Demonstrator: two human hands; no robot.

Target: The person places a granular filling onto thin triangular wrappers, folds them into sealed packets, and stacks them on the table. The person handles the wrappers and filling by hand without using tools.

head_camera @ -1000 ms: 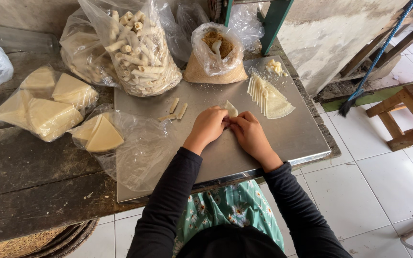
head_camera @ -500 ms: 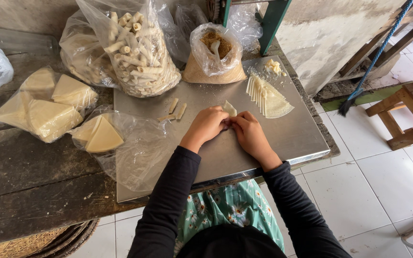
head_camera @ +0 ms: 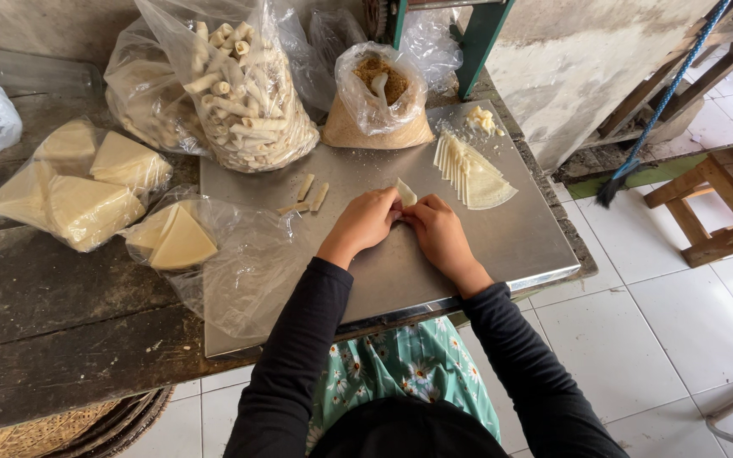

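My left hand (head_camera: 367, 221) and my right hand (head_camera: 435, 232) meet on a metal tray (head_camera: 519, 237), both pinching a small pale triangular wrapper (head_camera: 405, 193) whose tip sticks up between the fingers. A fanned stack of the same wrappers (head_camera: 472, 174) lies just right of my hands. Three finished small rolls (head_camera: 307, 194) rest on the tray to the left. Behind my hands stands an open plastic bag of brown filling (head_camera: 377, 102) with a white spoon in it.
A big clear bag of finished rolls (head_camera: 243, 85) stands at the back. Bagged stacks of triangular wrappers (head_camera: 86, 191) lie on the dark wooden table (head_camera: 53, 339) at left. A wooden stool (head_camera: 706, 203) and white tiled floor are at right.
Both hands stay together on the wrapper with only slight finger movement; nothing else has shifted.
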